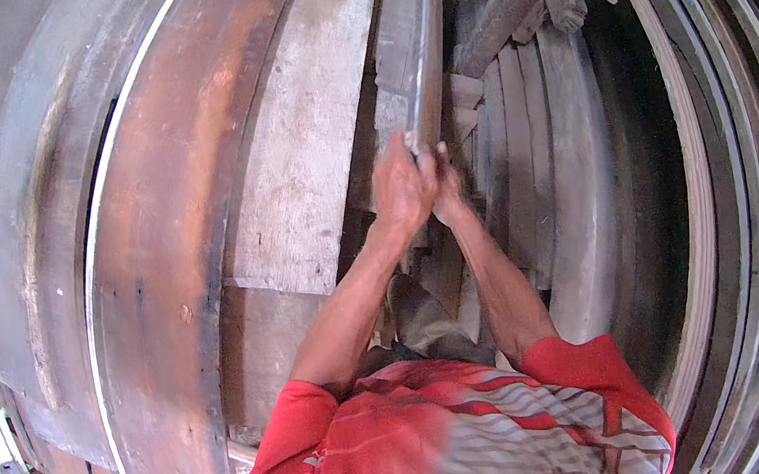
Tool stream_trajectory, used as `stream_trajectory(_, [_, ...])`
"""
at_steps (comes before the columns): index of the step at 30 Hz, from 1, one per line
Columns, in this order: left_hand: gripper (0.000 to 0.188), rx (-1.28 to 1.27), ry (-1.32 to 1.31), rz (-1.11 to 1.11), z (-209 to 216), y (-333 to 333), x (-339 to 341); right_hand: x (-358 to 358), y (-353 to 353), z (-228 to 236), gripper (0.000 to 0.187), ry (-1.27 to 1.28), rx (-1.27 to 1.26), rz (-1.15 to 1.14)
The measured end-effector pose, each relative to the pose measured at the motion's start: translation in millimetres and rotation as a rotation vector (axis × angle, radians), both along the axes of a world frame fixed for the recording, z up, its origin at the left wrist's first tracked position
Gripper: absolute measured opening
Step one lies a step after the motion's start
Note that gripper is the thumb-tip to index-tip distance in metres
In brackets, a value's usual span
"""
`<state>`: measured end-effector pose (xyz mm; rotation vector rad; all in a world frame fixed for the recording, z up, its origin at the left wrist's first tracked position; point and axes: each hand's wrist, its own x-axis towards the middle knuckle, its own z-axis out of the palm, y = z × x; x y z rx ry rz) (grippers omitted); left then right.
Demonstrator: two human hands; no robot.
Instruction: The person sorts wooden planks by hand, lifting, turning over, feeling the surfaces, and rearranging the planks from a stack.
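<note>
Right of the pale board (303, 118), the left hand (401, 187) seems closed on the grey plank (409, 29), the right hand (448, 192) too blurred to tell; this apparent handling step next calls for steady control.

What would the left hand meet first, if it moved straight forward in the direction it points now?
Most likely the long grey board, whose near end is right at the left hand. Blur and unclear depth hide whether they already touch.

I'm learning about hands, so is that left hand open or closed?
Closed, it seems: the left hand has its fingers curled at the near end of the long grey board. Blur hides how tightly.
</note>
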<state>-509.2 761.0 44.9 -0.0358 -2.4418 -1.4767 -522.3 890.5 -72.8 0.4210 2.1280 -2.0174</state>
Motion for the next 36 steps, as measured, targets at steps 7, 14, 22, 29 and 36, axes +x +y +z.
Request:
stream_trajectory(7, [0.039, 0.074, -0.265, 0.017, -53, -32, 2, -25, 46, -75, 0.067, -0.033, 0.426, -0.047])
stream_trajectory(14, [0.044, 0.153, -0.288, -0.036, -45, -30, 2, -47, -1, -35, 0.087, -0.353, -0.040, -0.283])
stream_trajectory(22, [0.053, 0.069, -0.372, -0.109, -34, -35, -13, -35, 1, -21, 0.093, -0.225, -0.082, -0.293])
stream_trajectory(29, [0.052, 0.086, -0.496, -0.156, 3, -85, 73, 54, -25, -9, 0.087, -0.181, -0.093, -0.245])
stream_trajectory(36, [0.058, 0.073, -0.496, 0.127, 30, -176, 176, 158, -83, 49, 0.075, -0.172, -0.051, -0.021])
